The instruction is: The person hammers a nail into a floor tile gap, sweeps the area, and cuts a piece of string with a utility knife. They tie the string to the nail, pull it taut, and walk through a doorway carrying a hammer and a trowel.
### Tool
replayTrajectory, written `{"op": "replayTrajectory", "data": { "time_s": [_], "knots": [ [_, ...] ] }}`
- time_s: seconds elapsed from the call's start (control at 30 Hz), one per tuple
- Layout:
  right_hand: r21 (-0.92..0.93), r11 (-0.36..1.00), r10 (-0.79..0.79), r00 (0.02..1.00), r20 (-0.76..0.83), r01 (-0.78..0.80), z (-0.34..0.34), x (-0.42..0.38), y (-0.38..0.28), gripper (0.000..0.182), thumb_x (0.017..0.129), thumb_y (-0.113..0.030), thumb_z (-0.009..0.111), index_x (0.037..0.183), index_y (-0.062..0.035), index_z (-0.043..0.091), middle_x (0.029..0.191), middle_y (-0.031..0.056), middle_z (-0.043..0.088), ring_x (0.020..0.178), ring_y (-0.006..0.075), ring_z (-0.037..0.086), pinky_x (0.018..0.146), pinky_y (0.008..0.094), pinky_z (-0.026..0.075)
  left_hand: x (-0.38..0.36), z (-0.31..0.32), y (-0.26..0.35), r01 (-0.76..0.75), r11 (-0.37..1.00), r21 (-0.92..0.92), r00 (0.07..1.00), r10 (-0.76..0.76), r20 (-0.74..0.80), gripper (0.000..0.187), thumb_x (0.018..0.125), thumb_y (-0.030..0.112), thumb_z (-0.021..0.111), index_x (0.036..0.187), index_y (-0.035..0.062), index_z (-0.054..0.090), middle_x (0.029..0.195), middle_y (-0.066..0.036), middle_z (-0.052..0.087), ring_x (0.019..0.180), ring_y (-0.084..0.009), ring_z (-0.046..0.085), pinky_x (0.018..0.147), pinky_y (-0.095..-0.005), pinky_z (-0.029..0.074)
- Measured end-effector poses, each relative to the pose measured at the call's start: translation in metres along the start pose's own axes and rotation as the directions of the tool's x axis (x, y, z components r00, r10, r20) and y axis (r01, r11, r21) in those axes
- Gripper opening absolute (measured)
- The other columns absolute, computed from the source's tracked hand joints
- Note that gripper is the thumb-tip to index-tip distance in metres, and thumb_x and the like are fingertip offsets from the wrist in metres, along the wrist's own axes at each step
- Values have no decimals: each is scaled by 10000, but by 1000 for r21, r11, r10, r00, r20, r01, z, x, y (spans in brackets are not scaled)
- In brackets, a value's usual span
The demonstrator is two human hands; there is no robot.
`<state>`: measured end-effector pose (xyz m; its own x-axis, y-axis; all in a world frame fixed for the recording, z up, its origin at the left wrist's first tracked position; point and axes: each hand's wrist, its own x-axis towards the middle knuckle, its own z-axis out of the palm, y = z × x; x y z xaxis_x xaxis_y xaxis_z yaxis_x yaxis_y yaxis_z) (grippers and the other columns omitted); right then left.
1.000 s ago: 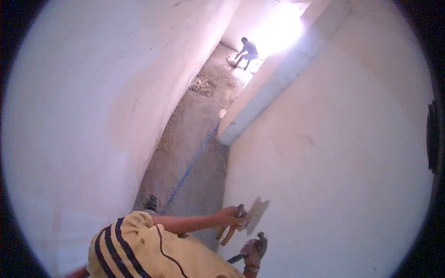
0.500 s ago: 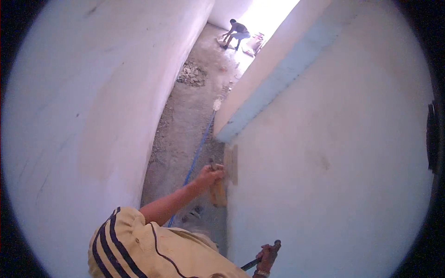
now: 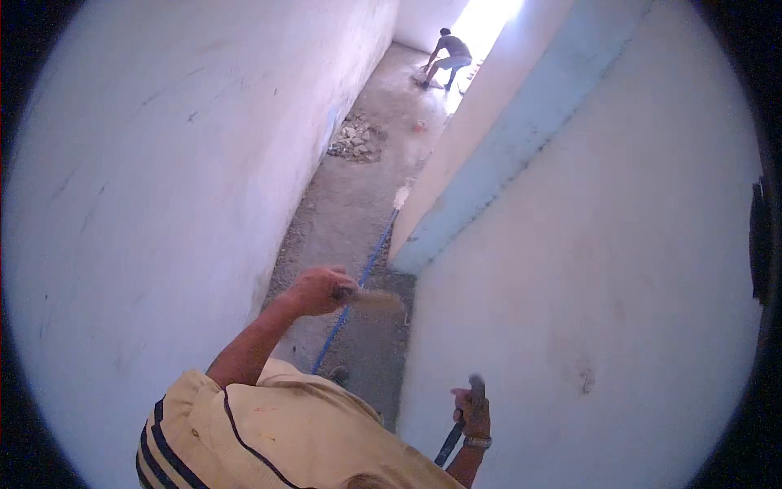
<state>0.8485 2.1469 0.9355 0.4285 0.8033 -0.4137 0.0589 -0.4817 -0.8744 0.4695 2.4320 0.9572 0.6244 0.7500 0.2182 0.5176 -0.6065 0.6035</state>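
My left hand (image 3: pixel 316 290) is closed around the dark handle of a flat, tan-ended tool (image 3: pixel 376 301), held out over the floor. Motion blurs its broad end, which points toward the right-hand wall (image 3: pixel 521 326); I cannot tell its exact kind. Low on the right, close by that same wall, my right hand (image 3: pixel 472 411) grips a dark rod-like tool (image 3: pixel 449 444). A thick rounded end of it sticks up above the fingers, and the shaft runs down to the lower left. A band circles my right wrist.
A narrow passage floor (image 3: pixel 342 204) runs between the left wall (image 3: pixel 187 204) and the right wall. A blue hose or cable (image 3: pixel 332 336) lies along it. Rubble (image 3: pixel 357 140) is heaped by the left wall. Another person (image 3: pixel 450 59) bends over at the bright far end.
My left hand has moved left and up, away from the right wall, and its tool now points sideways instead of down. My right hand is higher in view. The view has shifted slightly.
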Motion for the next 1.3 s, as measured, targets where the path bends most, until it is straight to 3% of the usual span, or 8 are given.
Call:
{"op": "replayTrajectory", "data": {
  "time_s": [0.3, 0.77, 0.87, 0.97, 1.1, 1.2, 1.23, 1.3],
  "knots": [
    [-185, 981, 69, 993, 92, -51, -2, 135, -57, 218, 917, -235, 735, 948, -19, 741, 619, -19, 551, 502, 80, 506, 457, 259, 386, 59, -2, -93, 305, 892, -334, 815, -426, -393, 193, 813, 62, 708, 1002, 67, 741, 901, -120, 666, 853, -277, 688, 757, -367, 550],
    [-391, 920, 90, 985, 148, -25, 164, 316, -197, 345, 903, -377, 731, 899, -33, 768, 655, 8, 649, 576, 101, 569, 533, 293, 455, 353, -76, -286, -80, 975, -207, 931, -1, -364, 149, 908, 184, 724, 1012, 78, 721, 870, -78, 683, 791, -201, 653, 715, -297, 521],
    [-140, 990, 35, 989, 144, -14, 208, 356, -250, 368, 888, -403, 751, 887, -35, 765, 654, 7, 650, 596, 101, 579, 554, 309, 469, 420, -51, -288, 119, 262, -958, 884, -468, -18, 173, 920, 230, 709, 1032, 100, 698, 838, -23, 665, 745, -179, 628, 681, -295, 501],
    [-76, 997, 21, 985, 172, -8, 230, 412, -279, 367, 886, -403, 755, 871, -37, 752, 656, 2, 642, 601, 95, 576, 555, 298, 462, 476, -42, -306, 275, -389, -879, 765, -466, 445, 185, 936, 256, 694, 1057, 117, 680, 794, 32, 613, 686, -134, 576, 642, -292, 479],
    [33, 996, -89, 983, 164, 85, 257, 501, -310, 336, 897, -363, 748, 865, -29, 722, 633, -22, 591, 581, 89, 551, 517, 266, 424, 527, -52, -331, 445, 15, -895, 866, -262, 426, 220, 918, 237, 717, 1076, 93, 668, 793, 37, 605, 682, -134, 593, 650, -306, 502],
    [71, 992, -120, 976, 180, 108, 269, 582, -331, 305, 940, -310, 704, 857, -17, 710, 684, -10, 617, 608, 95, 566, 562, 291, 437, 576, -78, -371, -54, 850, -524, 944, 215, 252, 149, 877, 192, 752, 1002, 117, 727, 858, -33, 692, 795, -206, 667, 708, -346, 530],
    [228, 970, -138, 962, 235, 83, 270, 609, -344, 307, 940, -310, 705, 864, -13, 710, 678, -12, 609, 603, 92, 553, 560, 287, 431, 596, -92, -375, -309, 920, -240, 881, 372, 291, 132, 870, 189, 758, 983, 123, 740, 872, -46, 704, 813, -218, 675, 721, -353, 535],
    [523, 852, -177, 933, 313, -14, 273, 649, -370, 312, 941, -310, 707, 877, -5, 708, 667, -17, 594, 593, 86, 527, 557, 280, 421, 625, -102, -391, -211, 969, -129, 903, 244, 353, 117, 854, 208, 772, 947, 137, 762, 891, -78, 713, 828, -264, 679, 748, -378, 546]
  ]
}}
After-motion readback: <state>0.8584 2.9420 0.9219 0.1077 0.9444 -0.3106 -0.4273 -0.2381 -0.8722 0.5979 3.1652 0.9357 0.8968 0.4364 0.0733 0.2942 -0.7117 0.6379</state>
